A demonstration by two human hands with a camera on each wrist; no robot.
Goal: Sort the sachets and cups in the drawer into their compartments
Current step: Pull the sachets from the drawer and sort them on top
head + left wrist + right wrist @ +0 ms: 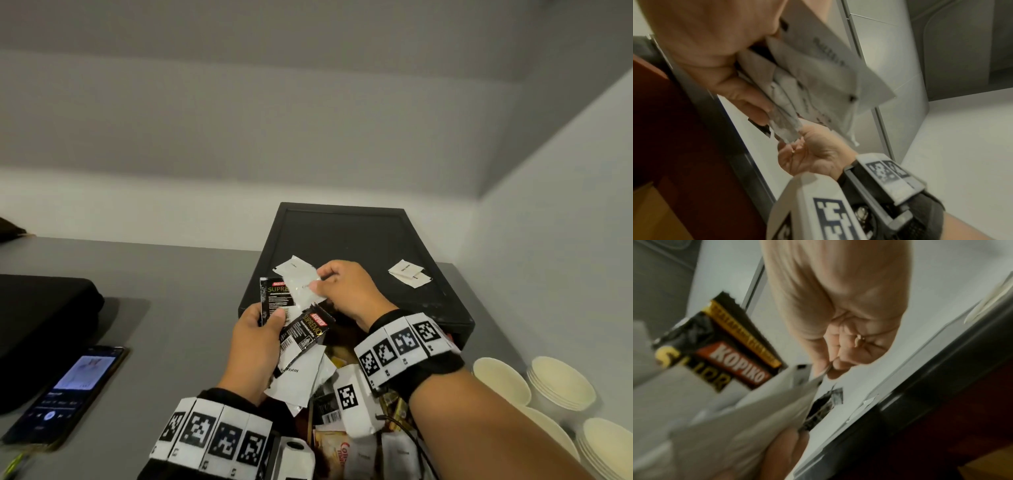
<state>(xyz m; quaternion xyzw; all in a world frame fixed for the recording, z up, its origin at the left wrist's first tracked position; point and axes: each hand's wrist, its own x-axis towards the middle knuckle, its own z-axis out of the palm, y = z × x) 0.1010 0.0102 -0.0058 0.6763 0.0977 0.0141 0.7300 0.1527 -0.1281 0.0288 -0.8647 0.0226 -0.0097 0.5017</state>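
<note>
My left hand [258, 334] grips a fanned bundle of sachets: black Kopiko Supremo sachets [306, 330] and white ones [301, 378]. In the right wrist view the Kopiko sachet [731, 353] shows beside the white ones. My right hand [342, 284] pinches the edge of a white sachet [299, 279] at the top of the bundle, above the black tray [346, 233]. The left wrist view shows the white sachets [818, 84] pressed between the fingers of my left hand [740, 91], with my right hand [813, 154] below them. The open drawer [342, 438] beneath holds several more sachets.
Two white sachets [409, 273] lie on the black tray's right side. Stacks of paper cups [561, 383] stand at the right on the grey counter [178, 308]. A lit phone [68, 394] and a black case [41, 329] lie at the left.
</note>
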